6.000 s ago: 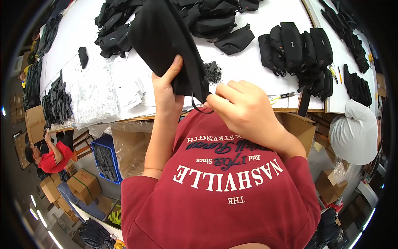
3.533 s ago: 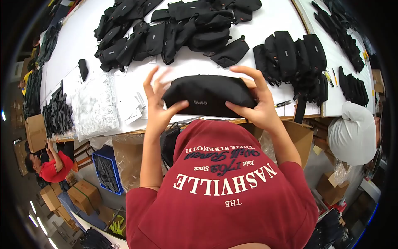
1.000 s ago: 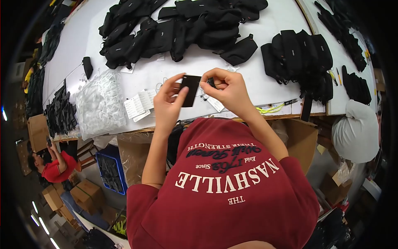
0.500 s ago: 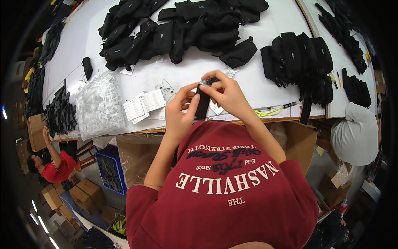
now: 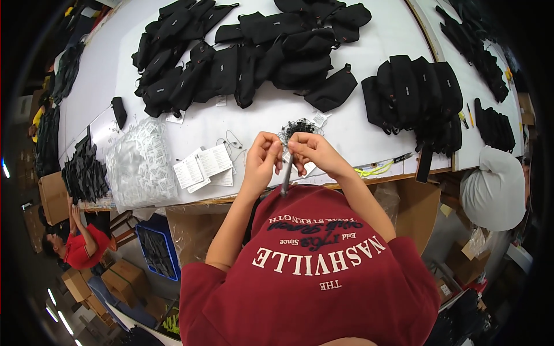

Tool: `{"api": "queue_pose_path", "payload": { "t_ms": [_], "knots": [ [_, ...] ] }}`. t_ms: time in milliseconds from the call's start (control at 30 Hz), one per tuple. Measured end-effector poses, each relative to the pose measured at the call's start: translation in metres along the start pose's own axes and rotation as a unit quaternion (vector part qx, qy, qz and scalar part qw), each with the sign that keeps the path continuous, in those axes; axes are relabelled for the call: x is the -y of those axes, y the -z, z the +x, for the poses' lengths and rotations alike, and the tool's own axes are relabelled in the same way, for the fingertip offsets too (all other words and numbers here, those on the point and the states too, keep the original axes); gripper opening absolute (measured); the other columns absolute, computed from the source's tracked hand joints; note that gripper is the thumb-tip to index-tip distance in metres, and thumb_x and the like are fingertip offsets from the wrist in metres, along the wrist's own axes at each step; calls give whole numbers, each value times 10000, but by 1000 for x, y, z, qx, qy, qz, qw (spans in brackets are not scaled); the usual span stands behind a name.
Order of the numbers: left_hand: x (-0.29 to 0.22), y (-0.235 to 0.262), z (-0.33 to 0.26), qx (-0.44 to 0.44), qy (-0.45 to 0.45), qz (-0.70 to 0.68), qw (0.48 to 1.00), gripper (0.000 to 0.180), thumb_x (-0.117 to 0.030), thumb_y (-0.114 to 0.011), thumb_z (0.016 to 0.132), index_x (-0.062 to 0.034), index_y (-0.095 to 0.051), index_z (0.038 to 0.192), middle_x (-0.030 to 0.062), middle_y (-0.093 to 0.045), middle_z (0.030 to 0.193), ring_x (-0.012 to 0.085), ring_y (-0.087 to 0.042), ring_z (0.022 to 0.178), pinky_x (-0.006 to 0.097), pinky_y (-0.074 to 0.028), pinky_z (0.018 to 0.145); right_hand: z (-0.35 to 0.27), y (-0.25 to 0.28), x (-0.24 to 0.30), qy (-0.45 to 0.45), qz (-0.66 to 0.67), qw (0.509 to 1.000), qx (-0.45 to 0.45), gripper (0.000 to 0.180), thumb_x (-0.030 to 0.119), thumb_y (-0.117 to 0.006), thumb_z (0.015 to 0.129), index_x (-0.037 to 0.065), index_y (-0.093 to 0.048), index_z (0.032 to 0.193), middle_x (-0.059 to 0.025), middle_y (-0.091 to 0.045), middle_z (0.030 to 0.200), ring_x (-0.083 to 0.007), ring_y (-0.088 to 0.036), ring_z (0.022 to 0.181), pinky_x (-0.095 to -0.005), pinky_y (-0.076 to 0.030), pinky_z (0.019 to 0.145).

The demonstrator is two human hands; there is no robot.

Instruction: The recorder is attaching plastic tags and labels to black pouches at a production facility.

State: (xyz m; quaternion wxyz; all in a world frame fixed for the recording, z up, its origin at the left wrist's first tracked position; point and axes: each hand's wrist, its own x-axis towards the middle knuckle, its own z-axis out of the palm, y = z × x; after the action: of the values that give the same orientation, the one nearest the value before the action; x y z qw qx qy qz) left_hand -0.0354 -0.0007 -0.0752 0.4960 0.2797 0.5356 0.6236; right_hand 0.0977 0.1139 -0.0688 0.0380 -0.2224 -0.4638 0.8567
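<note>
My left hand [image 5: 264, 158] and my right hand [image 5: 316, 153] are close together over the near table edge, fingers pinched. A narrow dark strip [image 5: 286, 176] hangs down between them toward my shirt, seen nearly edge-on. Its upper end is at my right fingertips. Whatever my left thumb and finger pinch is too small to make out. Just beyond my fingers lies a tangled bunch of thin black strings [image 5: 298, 127]. Left of my hands, white printed cards [image 5: 203, 168] overlap on the white table [image 5: 340, 131], with thin black cords beside them.
Black fabric pouches [image 5: 254, 63] are heaped across the table; another stack [image 5: 412, 95] stands at right. A clear bag of white labels [image 5: 141, 167] and black strips [image 5: 85, 170] lie left. Yellow-green cord [image 5: 375, 171] lies at the edge. A co-worker in red [image 5: 86, 245] handles a carton at far left.
My hands have drawn a little nearer to my body, and the dark strip has turned from showing its flat face to nearly edge-on. The bunch of black strings beyond my fingers now shows more fully.
</note>
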Motion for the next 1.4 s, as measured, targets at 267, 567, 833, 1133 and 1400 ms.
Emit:
{"api": "queue_pose_path", "payload": {
  "t_ms": [267, 567, 833, 1133, 1400],
  "knots": [
    [138, 124, 109, -325, 71, 175, 927, 353, -243, -626, 838, -1, -502, 1063, 65, -577, 871, 132, -554, 730, 252, -471, 612, 19, 16, -1, -34, 18, 997, -60, 181, 182, -541, 885, 9, -585, 852, -7, -511, 579, -67, -464, 454, -197, -404, 454],
    [115, 103, 98, -308, 97, 29, 946, 241, -212, -715, 762, -31, -591, 861, 12, -560, 772, 95, -514, 683, 228, -433, 651, 27, 28, -5, -7, 19, 992, -125, 177, 174, -542, 884, 10, -596, 849, -3, -483, 529, -64, -447, 443, -188, -367, 443],
    [43, 38, 23, -181, 96, 70, 976, 182, -174, -735, 756, -60, -593, 766, -26, -572, 719, 43, -465, 652, 189, -359, 613, 28, 11, -27, 62, -172, 973, -141, 142, 170, -620, 842, 30, -614, 825, 42, -484, 572, -26, -418, 498, -183, -332, 461],
    [25, 15, -11, -87, 149, -12, 985, 181, -106, -611, 808, -21, -680, 952, 3, -631, 789, 35, -437, 577, 178, -350, 513, 0, -5, -38, 184, -428, 859, -212, 121, 159, -634, 779, 64, -657, 849, -69, -566, 594, -138, -491, 472, -259, -380, 467],
    [33, 7, -25, -110, 27, 230, 967, 111, -73, -631, 802, -9, -666, 886, -22, -587, 727, 23, -383, 508, 186, -298, 459, -19, -14, -45, 191, -479, 833, -201, 112, 184, -634, 771, 103, -667, 840, -65, -599, 650, -191, -552, 530, -295, -419, 495]
  ]
}}
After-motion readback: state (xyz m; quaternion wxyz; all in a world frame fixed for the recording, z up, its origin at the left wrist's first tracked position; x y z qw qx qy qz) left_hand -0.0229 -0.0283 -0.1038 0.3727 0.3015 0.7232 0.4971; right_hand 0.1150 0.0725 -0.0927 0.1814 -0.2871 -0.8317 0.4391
